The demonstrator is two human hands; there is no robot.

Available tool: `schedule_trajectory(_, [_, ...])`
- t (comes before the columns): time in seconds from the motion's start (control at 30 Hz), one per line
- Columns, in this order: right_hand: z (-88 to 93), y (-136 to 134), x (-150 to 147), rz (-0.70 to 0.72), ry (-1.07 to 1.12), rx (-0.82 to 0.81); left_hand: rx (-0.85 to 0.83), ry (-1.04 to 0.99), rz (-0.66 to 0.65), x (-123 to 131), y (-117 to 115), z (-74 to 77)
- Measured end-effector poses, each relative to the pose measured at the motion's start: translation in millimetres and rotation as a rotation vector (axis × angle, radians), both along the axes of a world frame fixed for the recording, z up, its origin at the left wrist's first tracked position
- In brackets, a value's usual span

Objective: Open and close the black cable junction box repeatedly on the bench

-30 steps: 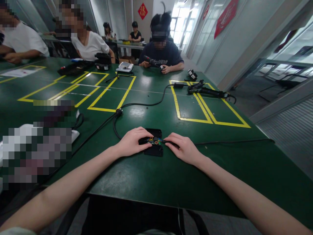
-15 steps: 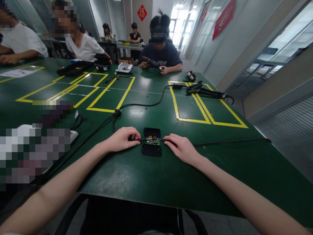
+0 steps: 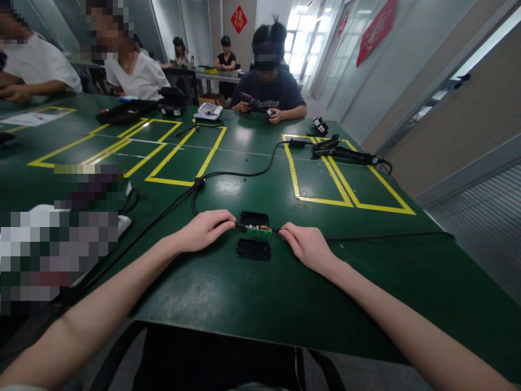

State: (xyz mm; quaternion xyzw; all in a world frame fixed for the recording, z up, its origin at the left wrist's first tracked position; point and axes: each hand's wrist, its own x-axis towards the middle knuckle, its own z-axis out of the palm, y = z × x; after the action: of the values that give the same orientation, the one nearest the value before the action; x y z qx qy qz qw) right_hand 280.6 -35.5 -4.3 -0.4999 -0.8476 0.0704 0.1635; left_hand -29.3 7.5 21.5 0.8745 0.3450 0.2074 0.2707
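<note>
A small green circuit board (image 3: 259,231) hangs just above the green table (image 3: 252,293), strung on a black cable (image 3: 391,236). My left hand (image 3: 205,229) pinches the cable at the board's left end. My right hand (image 3: 306,245) pinches the cable at its right end. One black case half (image 3: 254,218) lies just behind the board. The other black case half (image 3: 253,249) lies just in front of it. Both halves rest on the table, apart from the board.
The cable loops left past a knot (image 3: 198,184) and back toward a black tool (image 3: 345,154) inside yellow tape boxes (image 3: 325,179). A person in dark blue (image 3: 268,89) works opposite; others sit at far left. A blurred-out patch (image 3: 61,239) covers the table's left.
The board has come out of the black case and been lifted, tilting on edge. My left hand slid off the case onto the cable; the near case half now lies free.
</note>
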Motion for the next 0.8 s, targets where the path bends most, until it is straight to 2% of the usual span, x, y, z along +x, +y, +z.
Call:
schedule_trajectory(0.33, [6.0,-6.0,3.2,0.170,0.081,-0.023,-0.232,-0.035,-0.063,-3.5,-3.2,10.0])
schedule_trajectory(0.47, [2.5,-5.4,2.9,0.190,0.051,-0.051,-0.283,-0.011,-0.074,-5.7,-2.4,9.7])
schedule_trajectory(0.63, [-0.2,-3.3,5.0,0.203,0.103,0.017,-0.350,-0.066,-0.058,-6.2,-2.8,5.8])
schedule_trajectory(0.8, [1.3,-3.6,5.0,0.193,0.177,0.064,-0.336,-0.096,-0.023,-6.0,-2.6,1.9])
